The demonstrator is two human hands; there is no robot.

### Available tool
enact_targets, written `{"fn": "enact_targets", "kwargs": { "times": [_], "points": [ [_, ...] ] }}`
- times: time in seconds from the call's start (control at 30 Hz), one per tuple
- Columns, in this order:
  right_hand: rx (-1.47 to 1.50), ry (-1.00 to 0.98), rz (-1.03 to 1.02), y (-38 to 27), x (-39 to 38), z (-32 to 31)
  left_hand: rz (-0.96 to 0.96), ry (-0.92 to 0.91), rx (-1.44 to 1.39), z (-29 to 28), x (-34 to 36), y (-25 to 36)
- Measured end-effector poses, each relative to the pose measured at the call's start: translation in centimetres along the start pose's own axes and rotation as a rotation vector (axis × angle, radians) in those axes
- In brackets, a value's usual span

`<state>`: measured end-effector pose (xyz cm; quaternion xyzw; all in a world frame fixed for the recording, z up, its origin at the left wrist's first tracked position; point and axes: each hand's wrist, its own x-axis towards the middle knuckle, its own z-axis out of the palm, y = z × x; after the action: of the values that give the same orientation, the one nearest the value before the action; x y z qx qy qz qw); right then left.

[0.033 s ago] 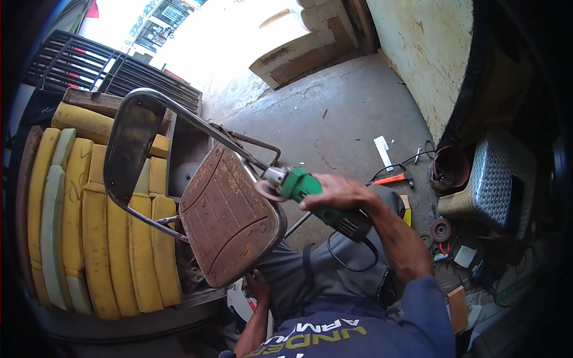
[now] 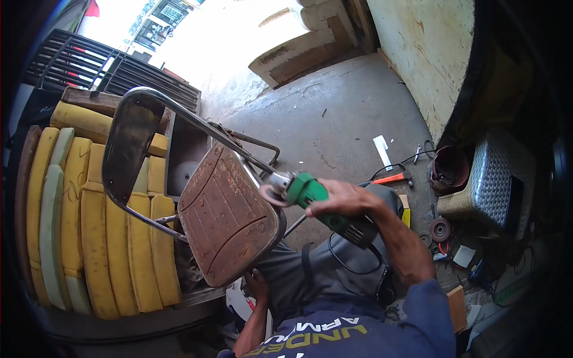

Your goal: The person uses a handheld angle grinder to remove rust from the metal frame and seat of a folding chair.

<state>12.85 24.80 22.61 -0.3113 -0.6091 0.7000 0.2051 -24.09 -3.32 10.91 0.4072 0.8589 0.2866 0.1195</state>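
Slight shift since the earlier frame: green angle grinder (image 2: 308, 190) sits a touch farther right and lower, right hand (image 2: 345, 196) with it; metal-framed chair (image 2: 224, 209) almost unmoved. Far left, yellow and pale green cushions (image 2: 97, 244) packed in a row, dark slatted rack (image 2: 65, 62) beyond them. Next, the chair, tilted, between cushions and grey trousers (image 2: 334, 292); its brown seat (image 2: 230, 221) scuffed and rust-marked, backrest (image 2: 134, 143) reaching across the cushions in view. Left hand (image 2: 258, 286) low, at the seat's bottom edge, fingertips toward it; fingers partly hidden, so cannot tell how far closed, or whether it has hold of the edge. Centre: grinder at the seat's right corner, pinkish disc (image 2: 273, 196) overlapping the rim in view; contact unclear. Right hand wrapped around the grinder body, fingers closed on it; black cable (image 2: 349, 269) loops over the trousers. Farther right, on grey floor (image 2: 334, 119): orange-handled hammer (image 2: 391, 179), round brown wheel (image 2: 440, 229) nearer the person, reddish bucket (image 2: 450, 169), then a woven stool (image 2: 498, 173) just beside the bucket.
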Motion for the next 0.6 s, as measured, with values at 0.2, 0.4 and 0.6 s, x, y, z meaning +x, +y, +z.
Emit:
{"fn": "enact_targets", "kwargs": {
  "times": [0.2,0.4,0.6],
  "points": [
    [-0.006,0.013,0.128,1.3,-8.1,2.0,-0.042,-0.032,0.029,-0.2,-0.1,0.6],
    [0.127,-0.031,0.02,1.9,-2.3,1.3,0.024,0.084,0.05,0.4,0.1,0.6],
    [0.106,-0.014,0.026,2.7,-2.4,1.4,0.029,0.094,0.049,0.2,-0.2,1.0]
  ]
}}
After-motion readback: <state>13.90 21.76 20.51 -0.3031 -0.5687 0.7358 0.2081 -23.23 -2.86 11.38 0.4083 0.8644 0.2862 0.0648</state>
